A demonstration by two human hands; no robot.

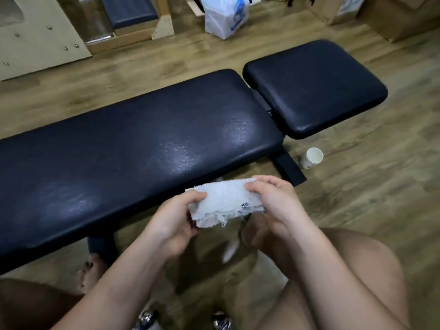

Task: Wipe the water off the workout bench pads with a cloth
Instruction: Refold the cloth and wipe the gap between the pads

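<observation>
Two dark pads form the workout bench on a wood-look floor [357, 186]. The long back pad [133, 148], with patches of sheen, runs from 8 to 2 o'clock, and the seat pad [314, 86] lies past its 2 o'clock end. A paper cup [313, 157] sits at 3 o'clock and a white plastic bag [226, 17] at 12. At 6 o'clock, just off the back pad's near edge, is a folded white cloth [226, 201], its long axis 9 to 3. The left hand [173, 225] pinches one end between fingers and thumb, and the right hand [273, 206] pinches the other.
</observation>
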